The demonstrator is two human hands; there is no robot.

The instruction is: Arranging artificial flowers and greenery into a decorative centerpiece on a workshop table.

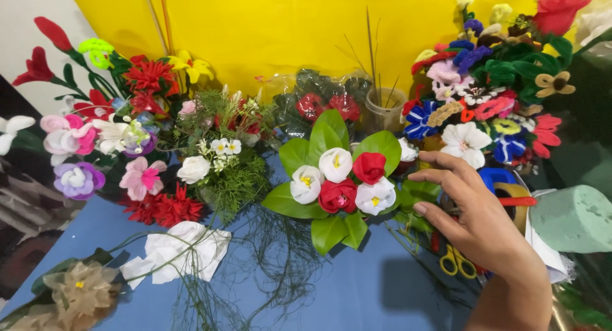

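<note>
One hand is in view, the right hand [475, 219], entering from the lower right with the forearm below it; the fingers [440, 178] are spread wide and slightly curled, holding nothing. The fingertips hover just beside the small bouquet [338, 178] of white and red artificial flowers ringed with broad green leaves, which lies to the left of the hand on the blue table cover [357, 293]; whether a fingertip touches a leaf cannot be told. The left hand is not seen. Directly beneath the palm lie yellow-handled scissors [454, 261], partly covered. Just right of the hand sits a green foam block [574, 217], with a roll of tape [517, 200] between block and knuckles. Above the hand stands a mixed arrangement of colourful craft flowers [491, 101]. Beyond the fingertips, a clear jar with thin sticks [384, 111] stands against the yellow backdrop [287, 25]. Far left of the hand stands another flower cluster [127, 133], and a loose white fabric flower [182, 248] lies flat on the cover.
</note>
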